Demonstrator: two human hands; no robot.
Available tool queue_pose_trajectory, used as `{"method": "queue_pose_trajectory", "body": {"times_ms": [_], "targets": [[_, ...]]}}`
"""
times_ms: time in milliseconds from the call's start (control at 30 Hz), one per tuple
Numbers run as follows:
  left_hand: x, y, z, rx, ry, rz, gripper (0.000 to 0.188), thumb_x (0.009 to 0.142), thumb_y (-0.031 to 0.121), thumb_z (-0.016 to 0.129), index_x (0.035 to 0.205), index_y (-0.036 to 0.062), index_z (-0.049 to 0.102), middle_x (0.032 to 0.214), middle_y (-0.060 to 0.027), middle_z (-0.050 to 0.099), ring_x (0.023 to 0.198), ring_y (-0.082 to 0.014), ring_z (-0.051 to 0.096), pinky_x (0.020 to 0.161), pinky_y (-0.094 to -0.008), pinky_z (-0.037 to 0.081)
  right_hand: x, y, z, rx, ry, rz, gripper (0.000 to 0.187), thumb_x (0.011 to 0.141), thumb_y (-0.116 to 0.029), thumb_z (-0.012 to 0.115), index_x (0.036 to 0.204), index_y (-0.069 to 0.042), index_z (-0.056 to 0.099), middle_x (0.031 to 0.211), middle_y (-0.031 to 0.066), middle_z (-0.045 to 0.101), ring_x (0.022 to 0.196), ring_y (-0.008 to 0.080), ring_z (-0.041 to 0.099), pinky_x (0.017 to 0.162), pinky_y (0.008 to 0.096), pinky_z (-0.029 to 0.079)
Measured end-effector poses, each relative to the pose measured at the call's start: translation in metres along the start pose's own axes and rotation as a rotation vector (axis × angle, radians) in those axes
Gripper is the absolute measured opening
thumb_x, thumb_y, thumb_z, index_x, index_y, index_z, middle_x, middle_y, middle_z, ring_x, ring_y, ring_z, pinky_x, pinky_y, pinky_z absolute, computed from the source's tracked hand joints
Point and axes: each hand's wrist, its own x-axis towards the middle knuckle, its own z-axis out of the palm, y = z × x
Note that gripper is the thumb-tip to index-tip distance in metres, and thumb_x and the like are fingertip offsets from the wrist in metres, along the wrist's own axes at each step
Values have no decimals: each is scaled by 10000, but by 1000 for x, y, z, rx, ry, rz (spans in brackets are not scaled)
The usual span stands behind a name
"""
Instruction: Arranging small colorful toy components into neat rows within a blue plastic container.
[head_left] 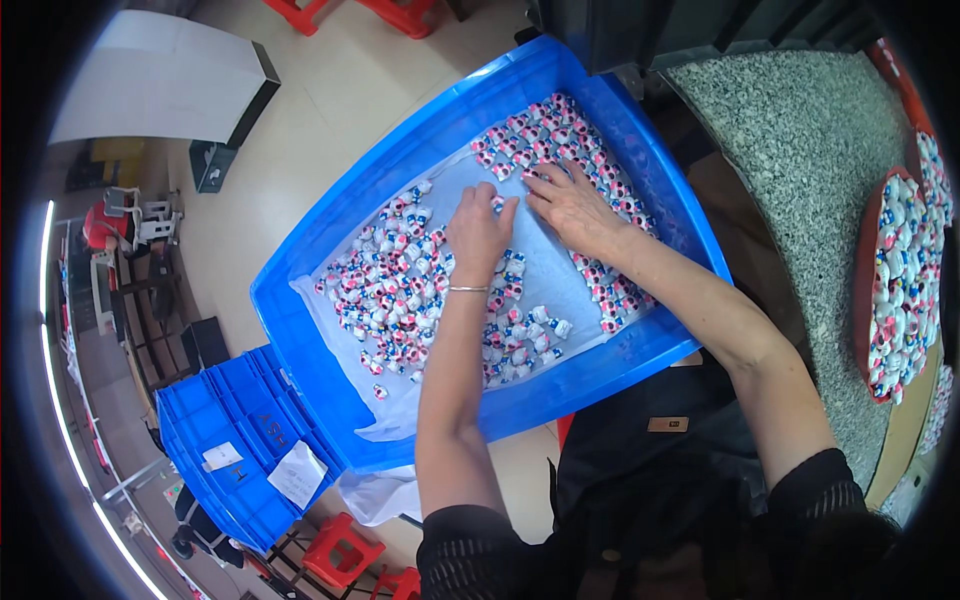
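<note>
A large blue plastic bin point(345, 225) lined with a white sheet point(550, 275) lies before me. Small white figurines with pink and blue paint form a loose pile point(395, 285) on its left side. More figurines stand packed in neat rows point(612, 300) along the right and far sides. My left hand point(482, 230) is over the bin's middle, a figurine point(497, 204) between its thumb and fingers. To its right, my right hand point(578, 212) has bent fingers closed at a figurine point(529, 174) by the edge of the rows; the fingers partly hide it.
A speckled stone counter point(800, 150) runs along the right, with a red tray point(868, 290) heaped with figurines. A blue crate point(230, 420) with papers on it adjoins the bin's lower left. Red stools point(342, 550) stand on the floor at lower left.
</note>
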Motion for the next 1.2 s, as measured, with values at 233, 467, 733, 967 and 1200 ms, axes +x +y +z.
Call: {"method": "queue_pose_trajectory", "body": {"times_ms": [233, 467, 733, 967, 1200], "targets": [[-5, -5, -10, -27, -22, 37, 302, 793, 210, 735, 1035, 73, 617, 997, -129, 622, 737, -294, 625, 645, -413, 503, -2, 7, 0, 34, -43, 25, 380, 810, -44, 586, 1186, -2, 622, 1371, 111, 521, 1334, 299, 392, 1128, 533, 282], [1, -19, -8, -76, -178, 323, 297, 772, 62, 705, 1054, 45, 611, 933, -127, 613, 781, -308, 612, 697, -397, 506, -2, 7, 5, 43, -25, 32, 391, 803, -36, 595, 1192, 2, 618, 1363, 107, 525, 1333, 287, 399, 1126, 540, 283], [11, 3, 18, -107, 21, -7, 315, 747, 129, 764, 985, 42, 577, 888, -120, 587, 767, -302, 605, 661, -401, 493, -2, 8, 7, 50, -11, 35, 405, 800, -36, 604, 1203, -4, 612, 1372, 105, 520, 1335, 291, 396, 1126, 538, 283], [-15, -8, -42, -142, -161, 129, 262, 747, 29, 690, 998, 55, 618, 938, -128, 601, 835, -304, 585, 745, -380, 487, -1, 9, 8, 54, -15, 38, 481, 745, -28, 663, 1221, -27, 598, 1397, 98, 499, 1359, 297, 367, 1119, 528, 296], [-26, -9, -36, 72, -487, 342, 282, 737, -30, 622, 1005, 57, 645, 1003, -139, 605, 927, -331, 572, 834, -403, 485, -4, 5, 1, 34, -52, 31, 499, 732, -7, 667, 1224, -25, 585, 1414, 114, 477, 1355, 308, 366, 1123, 513, 298]]}}
